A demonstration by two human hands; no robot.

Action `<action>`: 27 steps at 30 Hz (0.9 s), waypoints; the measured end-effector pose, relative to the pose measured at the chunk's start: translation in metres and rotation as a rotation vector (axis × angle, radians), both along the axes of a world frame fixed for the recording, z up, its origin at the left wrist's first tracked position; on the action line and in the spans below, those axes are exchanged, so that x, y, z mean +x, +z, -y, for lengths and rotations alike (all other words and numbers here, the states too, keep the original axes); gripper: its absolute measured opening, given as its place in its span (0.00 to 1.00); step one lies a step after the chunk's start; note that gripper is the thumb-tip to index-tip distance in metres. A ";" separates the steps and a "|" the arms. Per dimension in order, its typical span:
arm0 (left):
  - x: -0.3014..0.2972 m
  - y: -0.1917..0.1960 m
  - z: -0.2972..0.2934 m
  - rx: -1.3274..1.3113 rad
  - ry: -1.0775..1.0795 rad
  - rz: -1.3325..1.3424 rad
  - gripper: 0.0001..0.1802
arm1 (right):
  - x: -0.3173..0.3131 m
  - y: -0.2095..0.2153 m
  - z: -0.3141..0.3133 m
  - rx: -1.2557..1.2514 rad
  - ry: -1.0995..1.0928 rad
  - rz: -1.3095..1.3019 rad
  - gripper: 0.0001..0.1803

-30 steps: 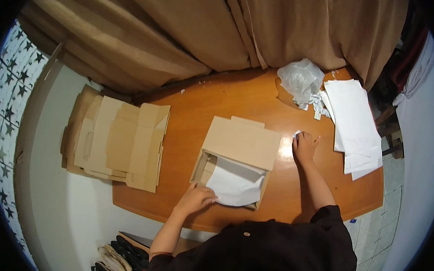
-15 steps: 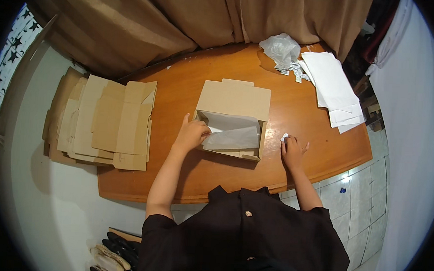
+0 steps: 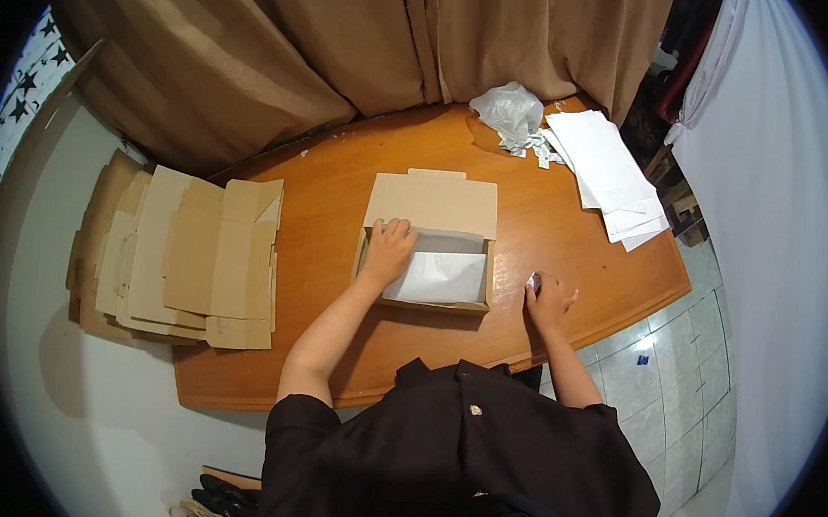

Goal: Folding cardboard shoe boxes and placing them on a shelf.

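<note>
An opened brown cardboard box lies on the table, its lid folded back away from me. White paper lines its inside, covering the bottom and rising against the far wall. My left hand reaches into the box's left side, fingers stretched over the paper at the far wall; its palm side is hidden. To the right of the box, my right hand rests low over the table. Its thumb and finger pinch a small white-and-silver packet, while the other fingers stick out to the right.
Flattened cardboard boxes lie stacked at the left of the wooden table. Far right are a clear plastic bag, several small packets beside it, and a stack of white paper sheets. A brown curtain hangs behind.
My left hand has moved from the box's left edge to its inner far side. The white paper, raised and folded before, now lies flatter inside. My right hand still holds the packet.
</note>
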State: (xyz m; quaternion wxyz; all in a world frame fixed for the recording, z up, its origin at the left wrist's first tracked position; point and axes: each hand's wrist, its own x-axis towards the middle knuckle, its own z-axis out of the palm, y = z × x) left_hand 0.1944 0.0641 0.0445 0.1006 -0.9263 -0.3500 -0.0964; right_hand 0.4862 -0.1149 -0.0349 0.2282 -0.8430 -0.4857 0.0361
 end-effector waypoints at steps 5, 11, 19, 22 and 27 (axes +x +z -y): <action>0.017 0.012 0.016 0.185 0.017 0.297 0.31 | 0.001 -0.008 -0.011 -0.026 -0.225 -0.021 0.17; 0.011 -0.005 0.017 -0.085 -0.090 0.278 0.08 | -0.007 0.004 -0.010 -0.170 -0.183 -0.032 0.10; -0.003 -0.024 0.029 -0.641 -0.166 -0.008 0.12 | -0.036 0.056 -0.034 0.412 0.020 -0.286 0.11; -0.004 -0.021 0.027 -0.708 -0.155 0.162 0.13 | -0.063 0.073 -0.063 0.526 0.177 -0.320 0.14; -0.021 0.009 0.038 -0.505 -0.064 0.337 0.15 | -0.099 0.086 -0.092 0.314 0.314 -0.548 0.22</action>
